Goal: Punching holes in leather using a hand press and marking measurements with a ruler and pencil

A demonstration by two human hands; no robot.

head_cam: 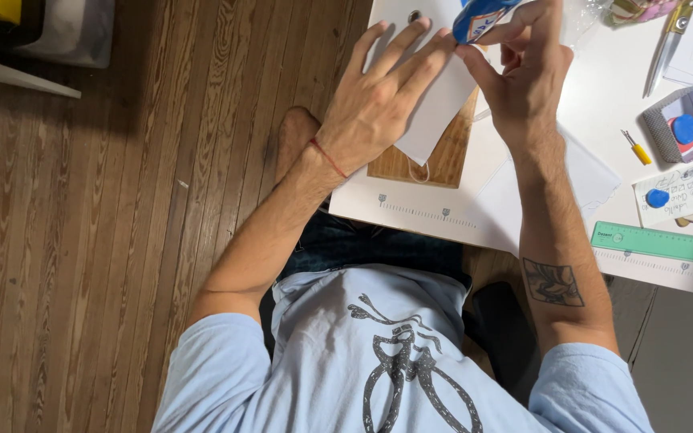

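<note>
Head view
Left hand (374,108): flat, fingers spread, pressing the white paper (441,108) onto the wooden board (443,160).
Right hand (523,76): grip closed around the blue glue bottle (479,18), tip down at the paper's upper edge.
Counter (595,104): white; scissors (667,44), green ruler (659,243), yellow-handled tool (638,148) lie right.

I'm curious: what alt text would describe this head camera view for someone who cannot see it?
Seen from above, a seated person's left hand presses flat on a white sheet of paper lying over a wooden board, while the right hand holds a blue glue bottle at the paper's edge. A green ruler and scissors lie on the white table.
</note>
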